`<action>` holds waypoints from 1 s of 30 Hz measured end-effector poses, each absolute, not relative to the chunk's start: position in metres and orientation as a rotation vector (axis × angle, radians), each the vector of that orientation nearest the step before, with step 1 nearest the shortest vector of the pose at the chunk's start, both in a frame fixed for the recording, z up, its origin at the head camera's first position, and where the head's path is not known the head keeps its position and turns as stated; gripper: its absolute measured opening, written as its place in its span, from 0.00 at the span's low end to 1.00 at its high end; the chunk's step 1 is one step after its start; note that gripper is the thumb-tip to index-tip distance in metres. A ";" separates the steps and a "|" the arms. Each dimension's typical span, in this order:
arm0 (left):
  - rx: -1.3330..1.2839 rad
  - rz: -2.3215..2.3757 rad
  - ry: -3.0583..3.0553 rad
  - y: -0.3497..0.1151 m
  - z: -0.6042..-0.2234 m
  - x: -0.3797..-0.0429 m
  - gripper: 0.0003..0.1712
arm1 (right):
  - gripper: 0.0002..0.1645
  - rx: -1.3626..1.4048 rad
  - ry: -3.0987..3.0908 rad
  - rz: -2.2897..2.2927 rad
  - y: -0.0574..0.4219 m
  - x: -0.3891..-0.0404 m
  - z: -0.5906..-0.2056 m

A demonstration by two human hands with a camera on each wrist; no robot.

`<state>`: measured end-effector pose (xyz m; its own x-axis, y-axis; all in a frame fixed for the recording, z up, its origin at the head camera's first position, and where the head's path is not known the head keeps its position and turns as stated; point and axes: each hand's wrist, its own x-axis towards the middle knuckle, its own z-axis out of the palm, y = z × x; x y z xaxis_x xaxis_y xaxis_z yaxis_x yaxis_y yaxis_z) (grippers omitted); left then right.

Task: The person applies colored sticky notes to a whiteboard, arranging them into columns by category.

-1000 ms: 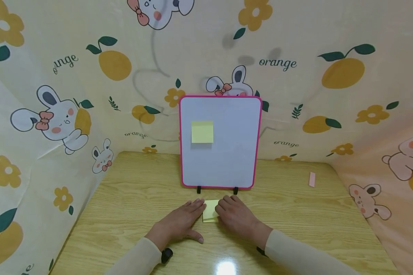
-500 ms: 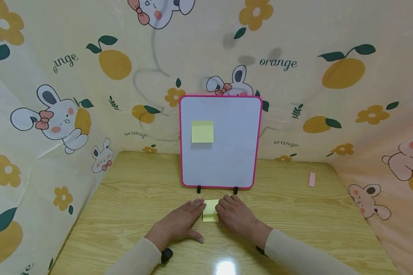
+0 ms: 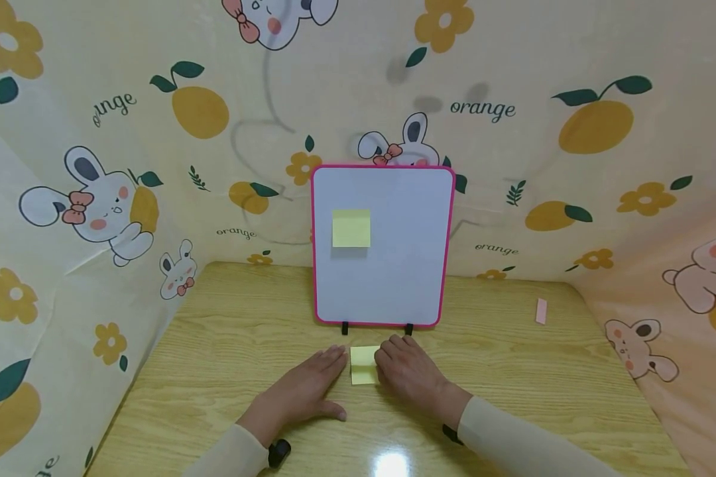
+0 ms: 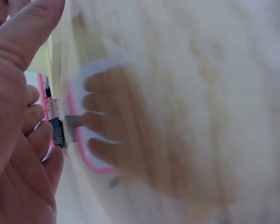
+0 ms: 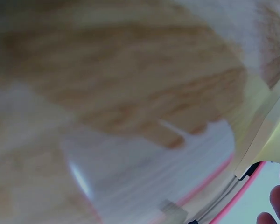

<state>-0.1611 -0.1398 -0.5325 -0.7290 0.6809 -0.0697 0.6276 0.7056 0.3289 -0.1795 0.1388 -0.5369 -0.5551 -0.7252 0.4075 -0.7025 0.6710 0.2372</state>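
Head view puts the yellow paper [image 3: 362, 366] on the desk [image 3: 244, 318] in front of the whiteboard [image 3: 408, 248], near its black feet [image 3: 345, 328]. A line crosses the paper; whether that is a fold or one sheet over another, you can't tell. Your right hand [image 3: 410, 376], in front of the whiteboard's right half, curls its fingers over the paper's right edge, apparently pinching it, though the thumb is hidden. Your left hand [image 3: 301, 384], in front of the whiteboard's left corner, has its fingers straight and close together, thumb spread, just beside the paper.

With nothing steadying that left side, a pull from your right hand could drag or skew the paper, and a tight pinch could crease it. A careless forward reach might bump the feet and rock the whiteboard, perhaps loosening the yellow note [image 3: 351, 228] left of its centre. Right of the whiteboard, well apart, lies a pink strip [image 3: 541, 311].
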 end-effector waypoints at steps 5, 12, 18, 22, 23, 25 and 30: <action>1.014 0.439 2.734 -0.144 -0.528 -0.152 0.52 | 0.09 1.049 -2.418 0.008 0.138 -0.183 -0.537; 1.085 0.410 2.716 -0.137 -0.521 -0.134 0.42 | 0.11 0.960 -2.459 0.076 0.135 -0.187 -0.538; 1.199 0.309 2.732 -0.122 -0.525 -0.127 0.43 | 0.10 0.938 -2.462 0.088 0.133 -0.187 -0.539; 1.223 0.256 2.750 -0.117 -0.529 -0.126 0.44 | 0.10 0.930 -2.451 0.098 0.133 -0.188 -0.539; 1.226 0.246 2.752 -0.117 -0.529 -0.126 0.44 | 0.10 0.928 -2.451 0.100 0.132 -0.188 -0.539; 1.232 0.232 2.752 -0.116 -0.530 -0.126 0.44 | 0.10 0.928 -2.453 0.099 0.132 -0.188 -0.539; 1.247 0.213 2.754 -0.115 -0.532 -0.127 0.44 | 0.10 0.934 -2.438 0.102 0.133 -0.190 -0.538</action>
